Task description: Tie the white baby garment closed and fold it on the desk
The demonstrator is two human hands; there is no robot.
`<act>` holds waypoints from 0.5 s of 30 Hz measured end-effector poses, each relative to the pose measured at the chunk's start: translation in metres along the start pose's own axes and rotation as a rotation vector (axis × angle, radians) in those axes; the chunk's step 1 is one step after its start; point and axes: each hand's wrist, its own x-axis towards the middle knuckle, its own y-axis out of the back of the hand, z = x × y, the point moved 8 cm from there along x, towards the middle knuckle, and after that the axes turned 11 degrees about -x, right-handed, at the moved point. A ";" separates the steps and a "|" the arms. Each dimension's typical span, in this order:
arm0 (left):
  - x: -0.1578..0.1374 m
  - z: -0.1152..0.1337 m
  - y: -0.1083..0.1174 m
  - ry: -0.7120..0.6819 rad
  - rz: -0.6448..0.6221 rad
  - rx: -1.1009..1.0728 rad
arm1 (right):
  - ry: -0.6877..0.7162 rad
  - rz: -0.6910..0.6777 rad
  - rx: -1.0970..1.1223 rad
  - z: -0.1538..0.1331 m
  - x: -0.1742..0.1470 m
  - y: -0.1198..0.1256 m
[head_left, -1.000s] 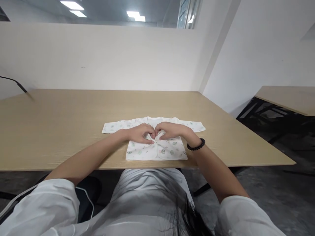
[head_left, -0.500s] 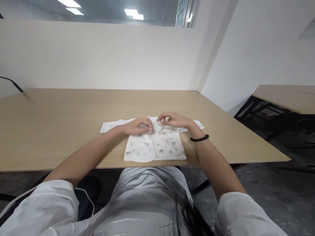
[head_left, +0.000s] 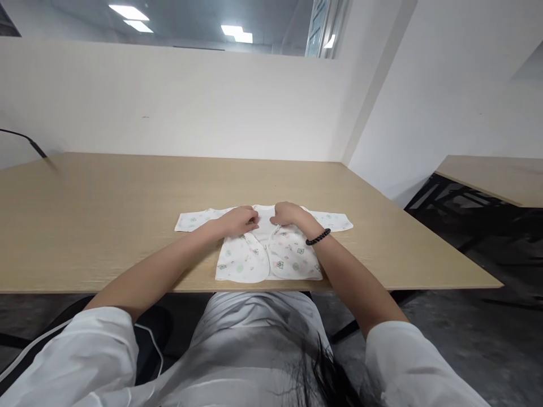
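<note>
Both hands (head_left: 240, 220) (head_left: 289, 214) at a patterned garment (head_left: 246, 263), curled grip's hold unclear; table (head_left: 127, 215) beneath, white wall (head_left: 212, 102) beyond, another table (head_left: 496, 176) rightward.

Looks like an office or workroom, exact type unclear. Wood-tone counter (head_left: 127, 192) set against plain white wall (head_left: 212, 107). Glass pane or opening (head_left: 182, 25) above, rectangular ceiling lights (head_left: 129, 12) showing in it, can't tell if beyond or reflected. Second table (head_left: 492, 176), similar top, black frame (head_left: 441, 195), off right. Grey, concrete-looking floor (head_left: 453, 333). Furniture plain, utilitarian.
</note>
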 end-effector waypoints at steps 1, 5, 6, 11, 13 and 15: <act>0.000 -0.002 0.002 0.000 0.013 -0.007 | 0.016 0.007 0.006 0.001 -0.002 -0.001; 0.002 -0.010 0.010 0.031 0.052 -0.053 | 0.053 0.083 0.038 0.006 -0.009 0.003; 0.002 -0.011 0.009 0.030 0.031 -0.084 | 0.051 0.113 0.048 0.007 -0.010 0.005; 0.000 -0.009 0.005 -0.013 -0.048 -0.265 | 0.041 0.188 0.187 0.012 -0.004 0.009; 0.003 -0.012 0.005 0.005 0.005 -0.361 | 0.027 0.188 0.336 0.016 0.000 0.006; 0.007 -0.017 0.005 0.033 0.113 -0.483 | 0.005 0.186 0.482 0.019 0.003 0.002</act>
